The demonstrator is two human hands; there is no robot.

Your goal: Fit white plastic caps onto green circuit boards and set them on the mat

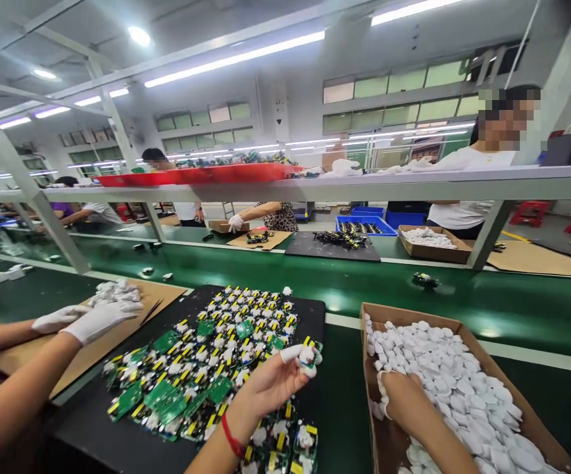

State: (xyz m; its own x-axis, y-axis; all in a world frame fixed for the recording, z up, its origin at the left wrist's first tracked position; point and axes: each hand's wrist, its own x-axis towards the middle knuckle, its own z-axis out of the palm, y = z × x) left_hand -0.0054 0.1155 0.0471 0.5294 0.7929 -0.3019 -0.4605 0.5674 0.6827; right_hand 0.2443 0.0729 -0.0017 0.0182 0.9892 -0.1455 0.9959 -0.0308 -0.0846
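Bright overhead tubes, wide-angle edge warp

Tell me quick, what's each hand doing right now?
Left hand: closed on a small white part.
Right hand: in the cardboard box of white pieces; grip cannot be told.

Left hand (270, 380) raised palm-up, fingers pinched together (a red band at the wrist); right hand (404, 401) reaching down, fingers curled under
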